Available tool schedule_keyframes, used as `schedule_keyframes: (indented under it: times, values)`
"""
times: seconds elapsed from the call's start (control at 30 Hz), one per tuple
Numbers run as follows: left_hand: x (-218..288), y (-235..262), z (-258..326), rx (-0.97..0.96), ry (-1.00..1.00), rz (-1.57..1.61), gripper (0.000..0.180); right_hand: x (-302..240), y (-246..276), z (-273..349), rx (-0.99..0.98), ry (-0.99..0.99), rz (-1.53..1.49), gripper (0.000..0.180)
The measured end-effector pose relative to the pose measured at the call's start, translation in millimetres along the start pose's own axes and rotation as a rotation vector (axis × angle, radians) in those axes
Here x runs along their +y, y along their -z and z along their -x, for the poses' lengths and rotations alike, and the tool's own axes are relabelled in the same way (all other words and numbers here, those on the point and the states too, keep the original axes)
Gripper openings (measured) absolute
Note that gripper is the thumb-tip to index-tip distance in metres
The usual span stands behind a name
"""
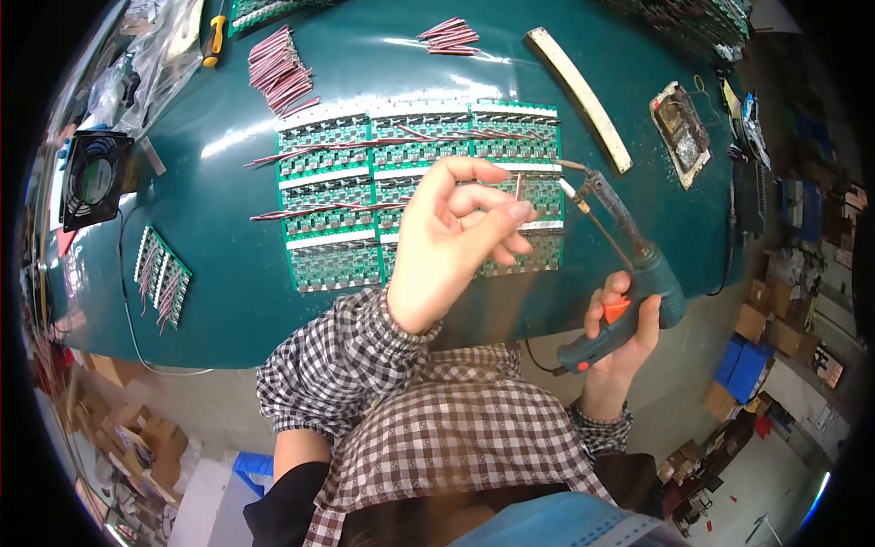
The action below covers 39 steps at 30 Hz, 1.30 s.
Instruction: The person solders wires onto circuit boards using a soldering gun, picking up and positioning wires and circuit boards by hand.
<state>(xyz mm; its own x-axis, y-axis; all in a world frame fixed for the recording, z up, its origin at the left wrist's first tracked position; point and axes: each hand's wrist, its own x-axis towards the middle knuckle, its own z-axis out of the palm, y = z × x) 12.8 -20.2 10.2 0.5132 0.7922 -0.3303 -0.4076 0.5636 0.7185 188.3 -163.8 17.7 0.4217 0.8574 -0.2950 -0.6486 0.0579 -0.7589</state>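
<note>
My left hand (456,232) is raised over the panels of green circuit boards (333,266), thumb and fingers pinched round a short red wire (519,186) that stands nearly upright. In my right hand (624,328) is a dark green soldering gun (658,283) with an orange trigger, my fingers wrapped round its grip. Its thin metal tip points left, just right of the wire and apart from it. Pairs of red wires (342,146) lie across the upper and middle rows of boards. My left hand hides part of the middle panel.
Bundles of red wires (278,71) lie behind the boards. A pale strip (583,98) and a soiled, rectangular tray (681,135) are at right. To the left are a black fan (95,180), a small board piece (162,276) and a yellow-handled screwdriver (214,41).
</note>
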Motion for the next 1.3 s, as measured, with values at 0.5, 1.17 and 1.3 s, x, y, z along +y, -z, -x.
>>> schedule_keyframes:
  times: [0.5,1.17,1.3]
  values:
    - [50.7,39.1,-3.2,-0.059,0.014,-0.724,0.009,-12.0,16.7,-2.1,-0.024,0.093,0.172,0.044]
    - [20.6,20.1,-27.6,-0.164,-0.356,-1.449,0.005,-23.0,17.2,5.5,0.056,0.059,0.517,0.055]
    - [3.3,20.9,-41.0,-0.134,-0.385,-1.532,0.005,-22.5,18.4,5.0,0.037,0.049,0.501,0.056]
